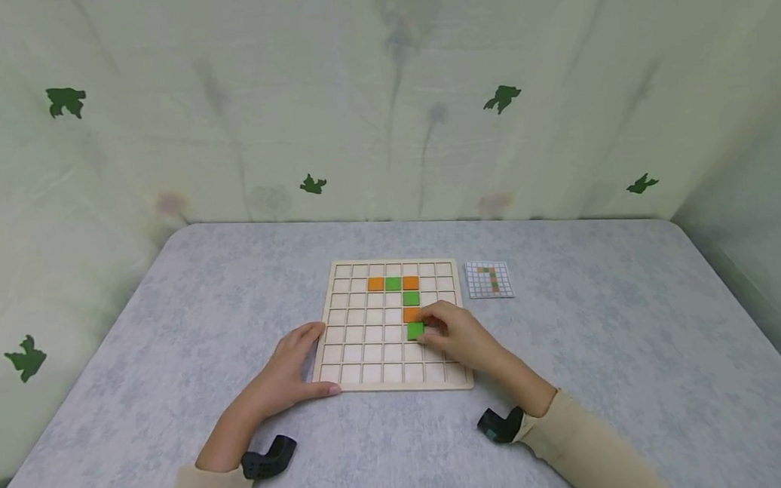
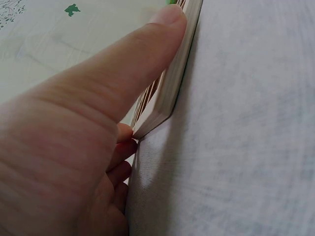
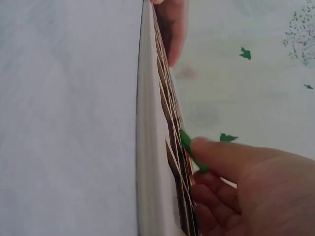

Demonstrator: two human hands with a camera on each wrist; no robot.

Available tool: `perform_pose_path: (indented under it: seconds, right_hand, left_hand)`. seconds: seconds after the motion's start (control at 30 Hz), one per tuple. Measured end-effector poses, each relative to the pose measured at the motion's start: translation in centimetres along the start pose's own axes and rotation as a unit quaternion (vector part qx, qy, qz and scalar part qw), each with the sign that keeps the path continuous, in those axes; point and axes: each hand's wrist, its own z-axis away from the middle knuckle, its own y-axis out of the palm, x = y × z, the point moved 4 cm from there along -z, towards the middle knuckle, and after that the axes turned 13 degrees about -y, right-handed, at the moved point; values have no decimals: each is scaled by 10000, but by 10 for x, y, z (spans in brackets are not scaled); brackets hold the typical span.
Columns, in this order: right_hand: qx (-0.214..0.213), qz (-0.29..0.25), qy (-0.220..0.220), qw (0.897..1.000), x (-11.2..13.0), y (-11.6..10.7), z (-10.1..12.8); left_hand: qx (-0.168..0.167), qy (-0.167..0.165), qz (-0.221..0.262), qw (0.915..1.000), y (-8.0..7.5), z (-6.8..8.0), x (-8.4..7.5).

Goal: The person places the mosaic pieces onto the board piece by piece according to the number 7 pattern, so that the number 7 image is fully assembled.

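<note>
A square wooden grid board [image 1: 366,386] lies on the table. My right hand [image 1: 461,337] pinches a green square tile [image 1: 415,331] between thumb and fingers over the board. In the right wrist view, that green tile [image 3: 193,150] is tilted against the grid. Above it in the same column are an orange tile [image 1: 411,315], a green tile [image 1: 411,298] and another orange tile [image 1: 410,283]. To the left along the top row are a green tile [image 1: 393,284] and an orange tile [image 1: 376,284]. My left hand [image 1: 293,368] spans the board's near left corner, thumb [image 2: 170,29] extended along the front edge.
A small printed pattern card [image 1: 490,280] lies right of the board, showing a grid with coloured squares. The grey mottled table [image 1: 571,299] meets a pale curtain [image 1: 355,125] with green leaf-like shapes at the back. Black wrist devices [image 1: 269,458] are on both forearms.
</note>
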Motion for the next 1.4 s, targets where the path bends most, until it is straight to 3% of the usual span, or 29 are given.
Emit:
perform_pose_path:
  seconds: [0.3,0.6,0.93,1.27,1.4]
  right_hand:
    - [455,-4,440,9980,4,6,-5]
    - [453,-537,417,9967,18,-21,5]
    - [68,-98,-18,9999,28,-60,46]
    - [153,332,248,9990,11,-69,90]
    - [323,492,562,9967,1,-65,102]
  left_hand:
    - [-9,1,-3,10000,-1,1,-1]
    - [-7,-11,35,10000,0,0,0]
    - [2,33,25,10000,0,-1,1]
    - [-9,48,24,10000,1,-2,1]
    - [-3,35,38,10000,1,-1,1]
